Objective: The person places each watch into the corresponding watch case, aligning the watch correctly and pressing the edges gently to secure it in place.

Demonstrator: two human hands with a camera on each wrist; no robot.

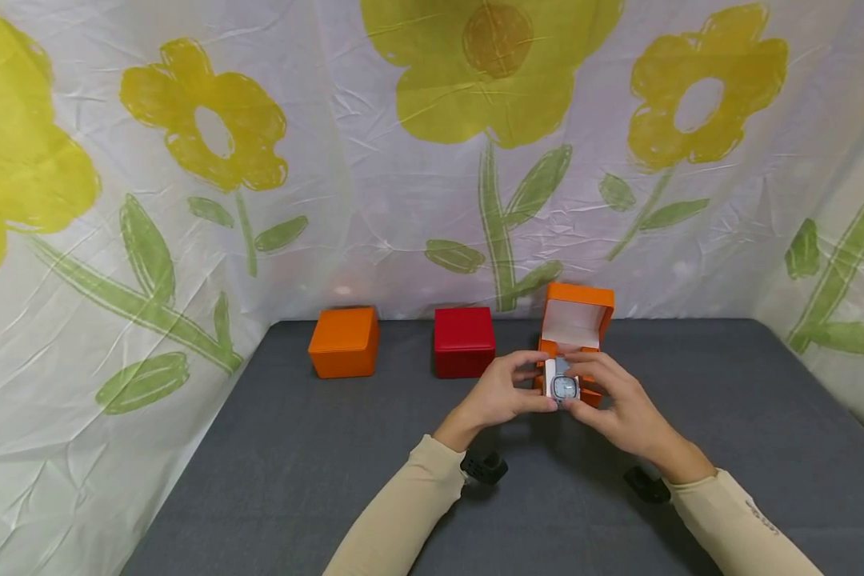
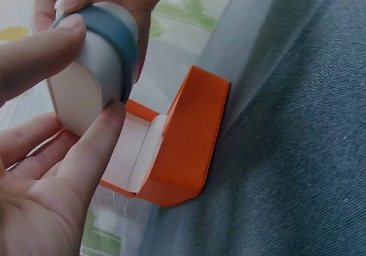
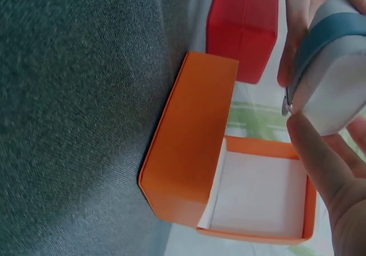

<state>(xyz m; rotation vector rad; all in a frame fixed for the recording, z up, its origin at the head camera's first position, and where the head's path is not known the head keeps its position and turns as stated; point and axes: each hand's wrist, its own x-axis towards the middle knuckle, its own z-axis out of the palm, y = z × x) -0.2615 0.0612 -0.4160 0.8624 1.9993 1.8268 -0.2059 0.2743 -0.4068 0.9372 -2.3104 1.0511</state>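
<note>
A wristwatch [image 1: 565,388] with a blue-grey strap is wrapped around a white watch cushion [image 2: 74,99]. My left hand [image 1: 498,394] grips the cushion from the left, fingers on top and thumb below. From the other side my right hand [image 1: 622,410] pinches the watch and cushion, its thumb near the lower edge of the dial. In the right wrist view the blue-grey strap [image 3: 326,36] curves over the cushion, with a small metal part at its end. Just behind the hands stands an orange box [image 3: 191,136] with its lid raised, showing a white lining.
A closed red box [image 1: 464,342] stands left of the open one, and a closed orange box [image 1: 343,342] farther left. All sit near the back edge of the dark grey tabletop [image 1: 317,464]. A flower-printed curtain [image 1: 374,216] hangs behind.
</note>
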